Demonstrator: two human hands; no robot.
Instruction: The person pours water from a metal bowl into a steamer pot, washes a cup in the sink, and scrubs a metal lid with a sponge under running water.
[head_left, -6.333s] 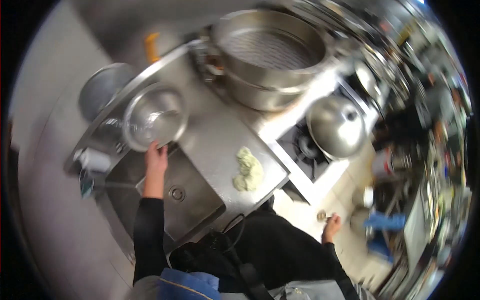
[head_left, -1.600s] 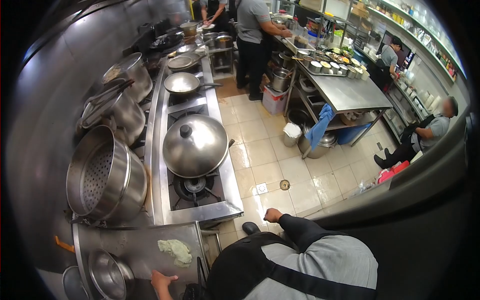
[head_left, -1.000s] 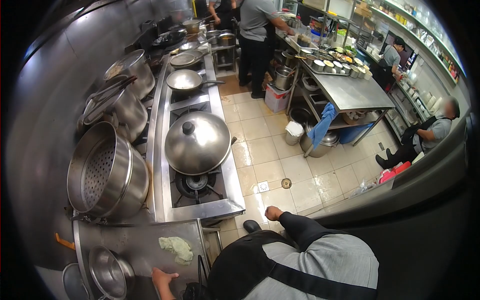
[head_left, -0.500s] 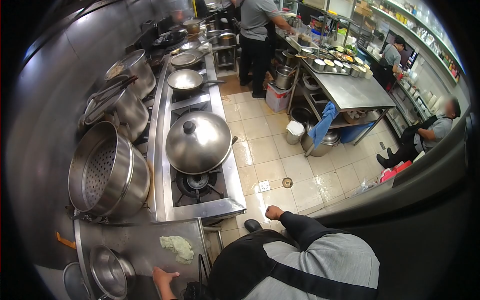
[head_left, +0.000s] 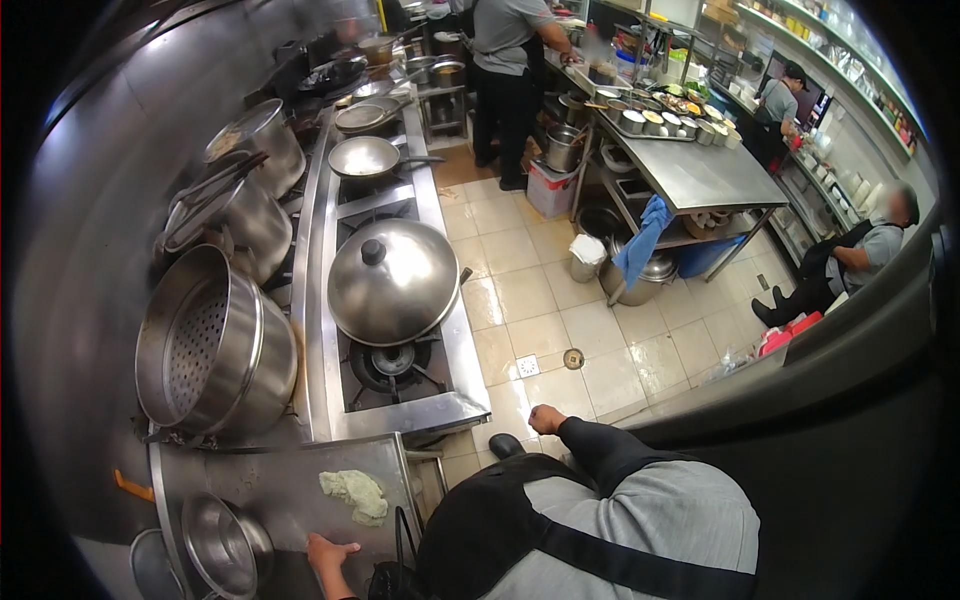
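Observation:
My left hand [head_left: 330,556] rests on the steel counter [head_left: 290,480] at the lower left, thumb held apart from the fingers. Just beyond it lies a crumpled pale green cloth [head_left: 355,497], not touched by the hand. To the left of the hand is a round steel bowl [head_left: 222,548]. My right hand [head_left: 546,419] hangs above the tiled floor with its fingers curled in, and nothing shows in it. Ahead, a wok under a domed steel lid [head_left: 395,285] sits on the stove [head_left: 465,400], out of reach of both hands.
Large steel pots and a perforated steamer pot [head_left: 270,350] line the left wall. A frying pan [head_left: 365,157] sits farther along the stove. On the right stands a steel table [head_left: 690,180] with a blue cloth [head_left: 645,240] hanging from it. Several people [head_left: 505,80] are farther off.
The view has shifted very slightly. Both hands keep their places, and the cloth, bowl and lidded wok stay put.

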